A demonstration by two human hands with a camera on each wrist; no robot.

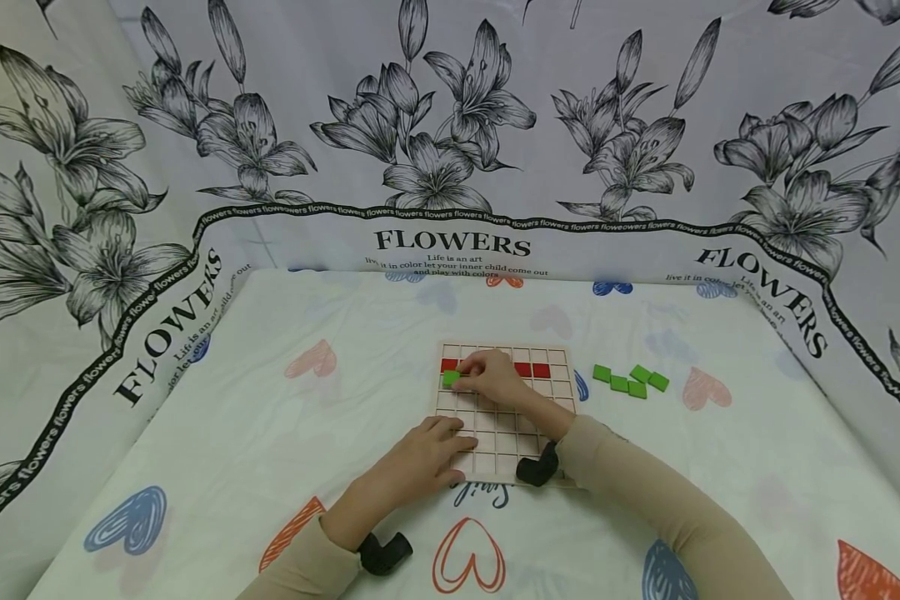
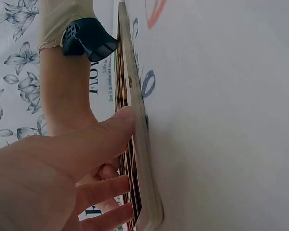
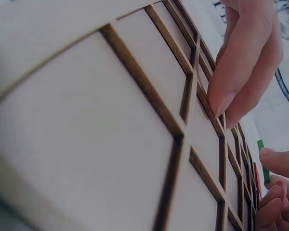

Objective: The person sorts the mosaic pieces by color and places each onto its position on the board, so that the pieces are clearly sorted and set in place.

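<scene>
Over the left of the wooden grid board (image 1: 495, 425), right hand (image 1: 493, 379) pinches a green square tile (image 1: 451, 380) beside a red tile (image 1: 447, 365); left hand (image 1: 423, 454), fingers apart, touches board edge. Looks like placing step; next move should seat it flat in a cell.

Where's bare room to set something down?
Free cloth lies left of the gridded board, beyond the left hand, and between board and flowered backdrop. Crowded: the board, under that hand and the right hand, and, to its right, around loose green tiles.
</scene>
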